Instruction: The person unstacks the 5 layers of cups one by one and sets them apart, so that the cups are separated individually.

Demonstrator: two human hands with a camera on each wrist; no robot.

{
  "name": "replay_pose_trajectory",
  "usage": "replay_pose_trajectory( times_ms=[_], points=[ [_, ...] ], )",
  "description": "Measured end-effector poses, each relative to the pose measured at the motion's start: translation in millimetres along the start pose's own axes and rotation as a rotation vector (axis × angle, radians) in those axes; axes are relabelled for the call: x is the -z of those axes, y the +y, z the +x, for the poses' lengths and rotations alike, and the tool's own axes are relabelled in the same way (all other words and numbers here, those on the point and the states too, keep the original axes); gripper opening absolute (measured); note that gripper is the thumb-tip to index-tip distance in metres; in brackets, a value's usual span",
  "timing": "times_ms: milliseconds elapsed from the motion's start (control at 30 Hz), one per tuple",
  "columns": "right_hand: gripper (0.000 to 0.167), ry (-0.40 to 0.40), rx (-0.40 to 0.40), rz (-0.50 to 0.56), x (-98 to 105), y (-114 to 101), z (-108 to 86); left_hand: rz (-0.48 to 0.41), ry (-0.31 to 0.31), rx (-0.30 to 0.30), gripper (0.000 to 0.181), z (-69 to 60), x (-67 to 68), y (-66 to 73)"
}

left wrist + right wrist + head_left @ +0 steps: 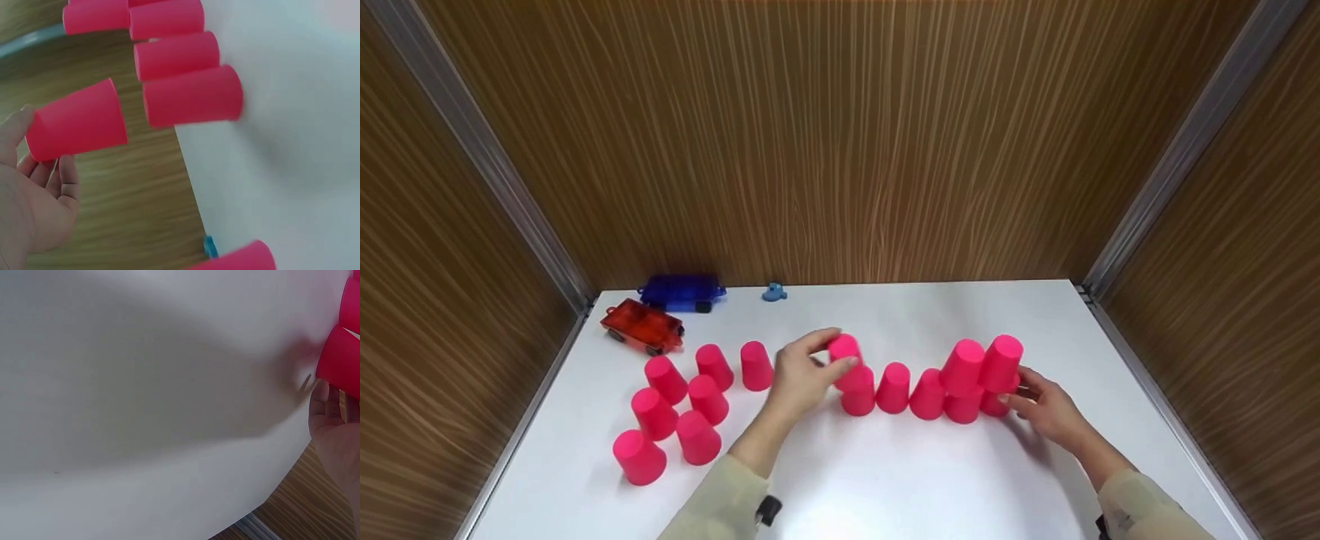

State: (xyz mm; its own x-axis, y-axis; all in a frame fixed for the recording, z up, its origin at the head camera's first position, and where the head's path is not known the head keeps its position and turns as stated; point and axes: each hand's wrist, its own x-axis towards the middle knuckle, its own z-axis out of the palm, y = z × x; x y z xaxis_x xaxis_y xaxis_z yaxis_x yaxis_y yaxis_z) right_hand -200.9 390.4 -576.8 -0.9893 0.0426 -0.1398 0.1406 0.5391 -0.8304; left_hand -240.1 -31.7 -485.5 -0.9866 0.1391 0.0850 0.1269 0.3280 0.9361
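Cups point(709, 400), seven, pink, stand inverted at left. Left hand point(802, 375) pinches a raised cup point(845, 350), fingers part-closed, above the left end of a five-cup row point(893, 388). Two upper cups point(964, 366) stand at its right; right hand point(1054, 412), fingers part-curled, holds the bottom end cup point(992, 406).

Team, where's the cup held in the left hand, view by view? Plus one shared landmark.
Head: the held cup is just below picture centre, pinched by the left hand.
Left wrist: the held cup is left of centre, apart from the nearest cup of the row.
Right wrist: not in it; cups at the right edge are others, by the right hand.
Shared landmark: white tabletop.
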Motion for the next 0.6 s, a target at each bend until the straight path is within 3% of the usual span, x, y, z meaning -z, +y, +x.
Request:
replay_pose_trajectory(
  times_ms=[267,467,600],
  points=[
    [0.073,-0.002,0.008,0.011,-2,0,0.8,0.055,0.177,0.115,0.064,-19.4,47.9,-35.8],
    [0.070,0.005,0.020,0.004,-1,0,1.0,0.058,0.210,0.196,0.066,-24.6,65.3,-53.0],
    [0.069,0.007,0.026,-0.005,-1,1,0.9,0.055,0.212,0.206,0.065,-25.9,70.1,-63.3]
  ],
)
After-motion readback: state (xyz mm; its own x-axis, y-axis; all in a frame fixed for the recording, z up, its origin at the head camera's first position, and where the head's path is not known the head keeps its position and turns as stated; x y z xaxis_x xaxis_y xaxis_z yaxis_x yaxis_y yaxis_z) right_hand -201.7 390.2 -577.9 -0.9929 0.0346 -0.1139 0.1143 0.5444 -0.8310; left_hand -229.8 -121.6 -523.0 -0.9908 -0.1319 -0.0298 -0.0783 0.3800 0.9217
